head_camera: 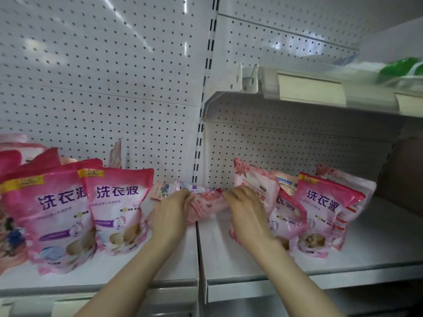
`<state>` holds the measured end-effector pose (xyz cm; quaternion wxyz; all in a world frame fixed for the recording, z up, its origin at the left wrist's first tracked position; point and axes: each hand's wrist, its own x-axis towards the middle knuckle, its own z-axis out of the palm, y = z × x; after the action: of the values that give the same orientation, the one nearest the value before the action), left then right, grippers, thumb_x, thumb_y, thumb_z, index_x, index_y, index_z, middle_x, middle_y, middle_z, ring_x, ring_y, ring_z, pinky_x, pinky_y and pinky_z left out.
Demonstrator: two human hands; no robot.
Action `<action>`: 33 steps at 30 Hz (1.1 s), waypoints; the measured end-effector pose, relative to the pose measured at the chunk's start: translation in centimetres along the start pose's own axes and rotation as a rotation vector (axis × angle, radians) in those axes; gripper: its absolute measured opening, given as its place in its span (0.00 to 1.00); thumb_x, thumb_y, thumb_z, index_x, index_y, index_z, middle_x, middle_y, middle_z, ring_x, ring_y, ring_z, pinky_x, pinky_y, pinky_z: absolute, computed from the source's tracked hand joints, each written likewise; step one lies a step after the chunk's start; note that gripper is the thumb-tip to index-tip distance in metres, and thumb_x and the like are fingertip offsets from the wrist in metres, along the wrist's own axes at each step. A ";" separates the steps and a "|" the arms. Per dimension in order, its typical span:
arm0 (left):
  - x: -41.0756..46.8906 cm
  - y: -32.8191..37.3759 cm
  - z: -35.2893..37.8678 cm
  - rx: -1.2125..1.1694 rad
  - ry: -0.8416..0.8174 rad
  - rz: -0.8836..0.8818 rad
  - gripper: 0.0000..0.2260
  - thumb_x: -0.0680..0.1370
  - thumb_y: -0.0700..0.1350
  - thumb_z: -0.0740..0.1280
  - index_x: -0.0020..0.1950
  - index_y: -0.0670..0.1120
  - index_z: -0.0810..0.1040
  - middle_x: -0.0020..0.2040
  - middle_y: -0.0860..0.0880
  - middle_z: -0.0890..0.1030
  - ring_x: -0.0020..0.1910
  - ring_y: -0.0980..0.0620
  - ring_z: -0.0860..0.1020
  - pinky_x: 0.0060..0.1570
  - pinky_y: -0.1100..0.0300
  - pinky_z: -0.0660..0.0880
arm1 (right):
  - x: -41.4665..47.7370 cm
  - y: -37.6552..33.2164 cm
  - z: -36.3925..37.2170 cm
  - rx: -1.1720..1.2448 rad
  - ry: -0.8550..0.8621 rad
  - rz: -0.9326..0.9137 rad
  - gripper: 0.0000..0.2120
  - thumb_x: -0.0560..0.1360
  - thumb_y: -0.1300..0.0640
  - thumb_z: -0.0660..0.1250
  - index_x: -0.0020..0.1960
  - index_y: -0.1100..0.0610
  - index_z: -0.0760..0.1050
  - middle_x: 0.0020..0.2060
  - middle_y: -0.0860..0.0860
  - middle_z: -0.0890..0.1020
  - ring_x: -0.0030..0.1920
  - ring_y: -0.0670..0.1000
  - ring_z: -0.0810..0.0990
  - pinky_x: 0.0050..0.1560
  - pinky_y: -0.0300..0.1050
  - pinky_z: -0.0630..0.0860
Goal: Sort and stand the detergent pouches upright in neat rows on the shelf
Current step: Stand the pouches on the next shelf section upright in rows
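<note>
Both hands, left hand [170, 210] & right hand [246, 209], grip a flat pale-pink pouch [206, 202]; dark-pink pouches [114, 209] stand L; R side w/ leaning pouches [325, 209] still messy.

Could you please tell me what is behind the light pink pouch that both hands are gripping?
Behind the light pink pouch lies another flat pouch against the pegboard. How much more lies there is hidden.

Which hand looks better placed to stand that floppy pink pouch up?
Probably both: the left hand and right hand each grip an end of the lying pouch. The left sits nearer the upright row.
</note>
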<state>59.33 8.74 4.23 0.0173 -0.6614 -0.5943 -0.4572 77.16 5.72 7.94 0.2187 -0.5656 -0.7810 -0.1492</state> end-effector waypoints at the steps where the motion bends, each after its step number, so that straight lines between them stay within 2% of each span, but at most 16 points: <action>1: 0.0 0.6 -0.5 -0.071 0.036 -0.015 0.10 0.81 0.48 0.63 0.40 0.49 0.76 0.32 0.55 0.76 0.30 0.57 0.71 0.30 0.58 0.63 | -0.3 0.1 0.6 0.122 -0.017 0.052 0.31 0.71 0.72 0.64 0.72 0.58 0.70 0.65 0.55 0.77 0.68 0.56 0.72 0.69 0.48 0.68; 3: -0.2 1.4 -1.1 -0.236 0.089 -0.054 0.12 0.80 0.47 0.64 0.37 0.51 0.72 0.29 0.56 0.72 0.30 0.61 0.72 0.29 0.66 0.61 | -0.1 -0.2 1.0 0.357 0.060 0.119 0.27 0.77 0.66 0.64 0.75 0.55 0.66 0.69 0.51 0.73 0.71 0.52 0.68 0.71 0.42 0.61; 4: -0.3 1.6 -1.4 -0.316 0.099 -0.079 0.13 0.81 0.46 0.64 0.36 0.51 0.71 0.28 0.56 0.72 0.31 0.62 0.73 0.29 0.67 0.63 | 0.3 -0.3 0.8 0.437 0.110 0.129 0.22 0.78 0.61 0.65 0.71 0.53 0.70 0.66 0.50 0.75 0.68 0.51 0.70 0.69 0.41 0.63; 5: -0.6 1.6 -1.7 -0.383 0.101 -0.096 0.13 0.81 0.45 0.64 0.35 0.50 0.71 0.28 0.55 0.72 0.31 0.61 0.73 0.30 0.67 0.65 | 0.9 -0.2 0.5 0.470 0.158 0.121 0.16 0.78 0.58 0.67 0.65 0.53 0.75 0.60 0.49 0.79 0.64 0.51 0.74 0.64 0.42 0.67; 7: -1.2 1.7 -2.5 -0.415 0.098 -0.099 0.11 0.81 0.44 0.65 0.38 0.49 0.75 0.31 0.54 0.76 0.32 0.59 0.74 0.34 0.58 0.70 | 2.1 0.0 -0.3 0.505 0.234 0.093 0.04 0.77 0.55 0.70 0.50 0.53 0.82 0.47 0.48 0.83 0.52 0.51 0.77 0.53 0.44 0.70; 9: -1.9 1.6 -3.7 -0.306 0.157 -0.009 0.04 0.80 0.42 0.66 0.49 0.47 0.80 0.42 0.55 0.81 0.41 0.54 0.79 0.42 0.58 0.73 | 3.1 -0.1 -1.1 0.547 0.273 0.048 0.04 0.76 0.54 0.71 0.43 0.54 0.82 0.41 0.47 0.83 0.46 0.49 0.77 0.48 0.41 0.67; 11: -2.2 1.4 -5.4 -0.129 0.235 0.148 0.14 0.77 0.36 0.67 0.63 0.44 0.78 0.57 0.51 0.81 0.55 0.51 0.79 0.53 0.62 0.73 | 4.2 -0.7 -1.4 0.538 0.277 0.006 0.06 0.75 0.53 0.71 0.43 0.55 0.82 0.40 0.47 0.82 0.45 0.48 0.75 0.47 0.42 0.66; 13: -1.6 0.5 -7.6 0.087 0.309 0.288 0.24 0.73 0.30 0.68 0.68 0.42 0.74 0.64 0.45 0.77 0.63 0.46 0.74 0.61 0.56 0.72 | 5.7 -1.6 -1.6 0.446 0.273 -0.040 0.07 0.76 0.51 0.71 0.46 0.54 0.83 0.42 0.47 0.82 0.46 0.49 0.75 0.51 0.46 0.67; 16: 0.1 -1.6 -11.2 0.400 0.351 0.292 0.27 0.69 0.27 0.67 0.68 0.38 0.74 0.64 0.39 0.77 0.65 0.37 0.72 0.67 0.44 0.68 | 7.8 -2.8 -1.9 0.309 0.267 -0.086 0.08 0.77 0.51 0.70 0.45 0.55 0.81 0.42 0.49 0.81 0.47 0.51 0.74 0.55 0.47 0.65; 19: 1.2 -3.8 -14.1 0.589 0.199 0.165 0.17 0.74 0.36 0.71 0.63 0.41 0.79 0.55 0.40 0.83 0.58 0.38 0.77 0.68 0.40 0.64 | 9.5 -4.1 -1.9 0.284 0.269 -0.114 0.07 0.77 0.53 0.69 0.44 0.57 0.80 0.41 0.50 0.81 0.45 0.52 0.77 0.53 0.48 0.70; 21: 1.6 -4.6 -15.3 0.618 0.174 0.151 0.09 0.75 0.46 0.71 0.53 0.44 0.83 0.47 0.45 0.85 0.48 0.41 0.79 0.64 0.45 0.67 | 10.4 -5.4 -1.5 0.302 0.272 -0.118 0.07 0.78 0.53 0.68 0.45 0.56 0.80 0.40 0.48 0.80 0.43 0.50 0.77 0.46 0.44 0.69; 22: 1.9 -4.7 -15.7 0.625 0.179 0.154 0.08 0.75 0.49 0.71 0.50 0.46 0.84 0.44 0.47 0.85 0.44 0.43 0.78 0.58 0.48 0.69 | 10.9 -6.2 -1.2 0.328 0.257 -0.111 0.08 0.78 0.52 0.68 0.46 0.56 0.79 0.41 0.47 0.79 0.42 0.49 0.77 0.44 0.42 0.68; 24: 2.2 -4.5 -16.2 0.632 0.186 0.148 0.09 0.75 0.51 0.69 0.49 0.48 0.85 0.41 0.50 0.85 0.40 0.45 0.75 0.47 0.52 0.67 | 12.2 -7.7 -0.5 0.394 0.202 -0.086 0.09 0.79 0.50 0.67 0.46 0.56 0.80 0.41 0.47 0.80 0.43 0.50 0.78 0.43 0.44 0.71; 27: 2.7 -4.5 -16.4 0.618 0.179 0.121 0.09 0.78 0.50 0.66 0.51 0.49 0.84 0.41 0.51 0.84 0.39 0.47 0.72 0.41 0.54 0.66 | 14.4 -9.8 0.2 0.572 0.129 -0.032 0.09 0.78 0.50 0.68 0.47 0.55 0.82 0.43 0.49 0.84 0.44 0.51 0.81 0.49 0.49 0.78; 31: 3.1 -4.7 -16.5 0.571 0.182 0.100 0.08 0.77 0.48 0.68 0.51 0.46 0.83 0.40 0.49 0.83 0.39 0.47 0.72 0.38 0.51 0.72 | 16.0 -12.2 1.3 0.779 0.017 -0.070 0.07 0.76 0.53 0.72 0.48 0.56 0.85 0.43 0.48 0.86 0.42 0.44 0.80 0.49 0.41 0.73; 33: 3.0 -4.8 -16.4 0.559 0.195 0.107 0.08 0.76 0.46 0.70 0.50 0.44 0.83 0.39 0.48 0.83 0.38 0.46 0.72 0.35 0.50 0.74 | 16.1 -12.4 2.0 0.902 -0.059 -0.051 0.10 0.77 0.52 0.71 0.42 0.57 0.85 0.38 0.47 0.86 0.38 0.44 0.80 0.45 0.39 0.74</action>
<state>45.55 3.17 13.12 0.2797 -0.6146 -0.6569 -0.3355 60.77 15.95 14.68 0.4173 -0.3985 -0.7874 0.2168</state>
